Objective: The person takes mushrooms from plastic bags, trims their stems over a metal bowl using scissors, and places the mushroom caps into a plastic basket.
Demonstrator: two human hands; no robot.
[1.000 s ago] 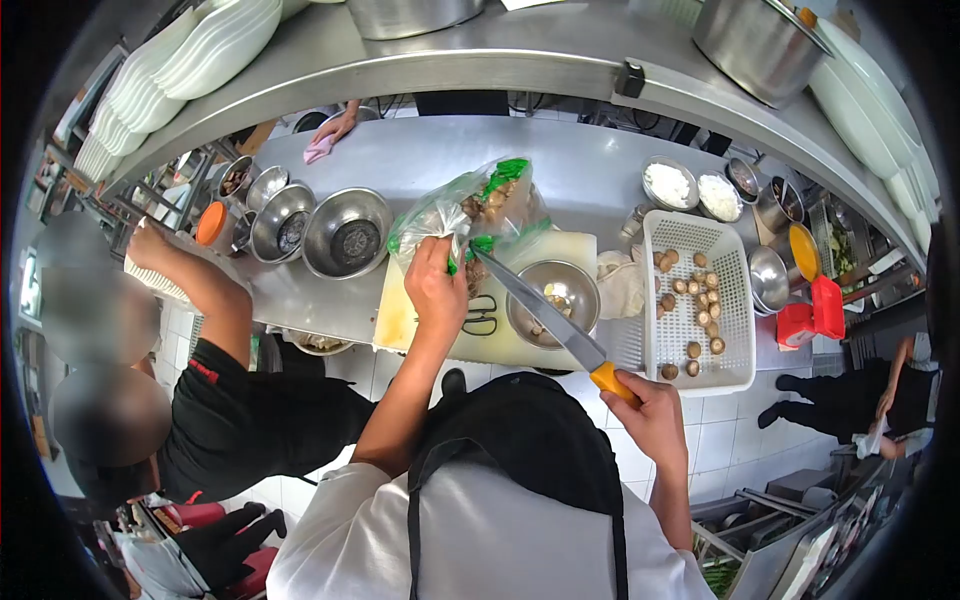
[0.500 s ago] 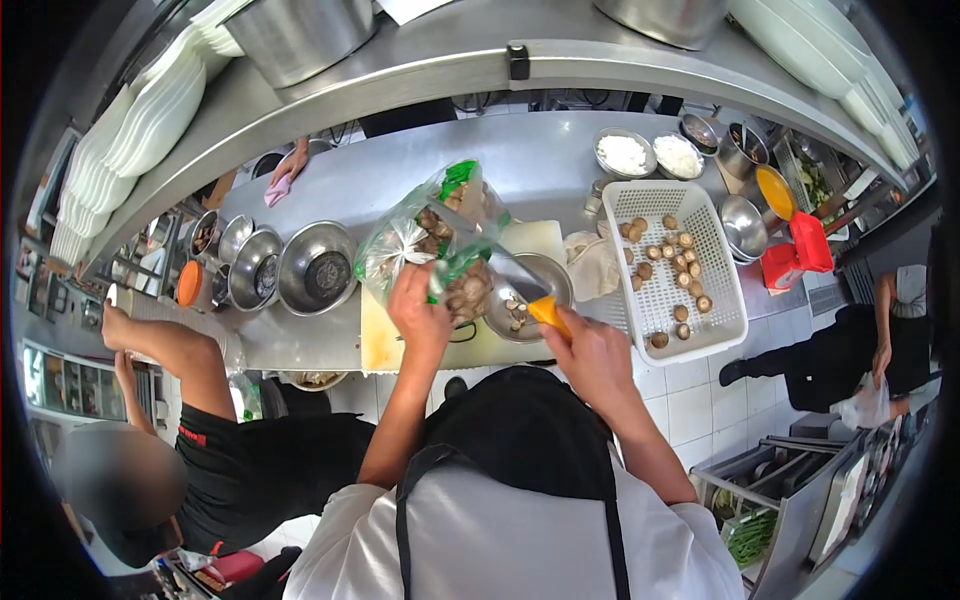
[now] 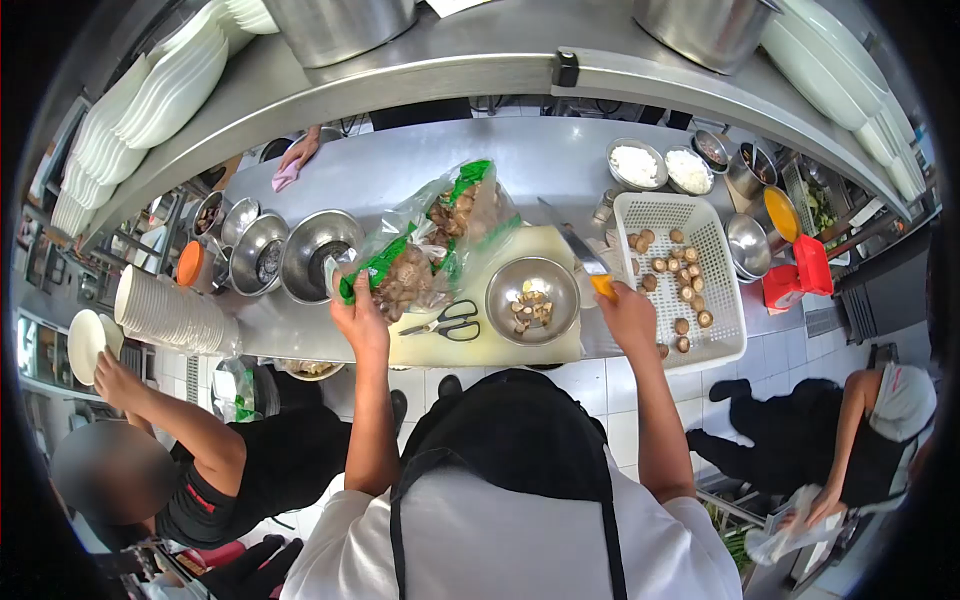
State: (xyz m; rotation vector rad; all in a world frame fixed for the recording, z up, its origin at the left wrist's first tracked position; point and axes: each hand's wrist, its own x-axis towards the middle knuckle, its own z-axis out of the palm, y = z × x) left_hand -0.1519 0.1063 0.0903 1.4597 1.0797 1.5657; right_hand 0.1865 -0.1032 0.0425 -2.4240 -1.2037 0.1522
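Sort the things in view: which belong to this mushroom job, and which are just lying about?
Likely the job's:
mushroom bag, in the left hand
knife, in the right hand
cutting board
scissors
bowl of mushroom pieces
white basket

Probably just lying about:
shelf dishes
red object
orange-lidded tub

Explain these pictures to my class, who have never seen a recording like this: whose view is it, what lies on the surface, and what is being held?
There is no robot here. A person works bare-handed, and one camera, worn on their head, takes every picture, looking forward and down; its lens makes straight edges look curved.

The left hand grips a clear plastic bag with mushrooms inside. The right hand holds a knife by its yellow handle, blade pointing away from the person.

On the steel table lies a pale cutting board, bearing scissors and a metal bowl of small pieces. To the right, a white basket holds loose mushrooms.
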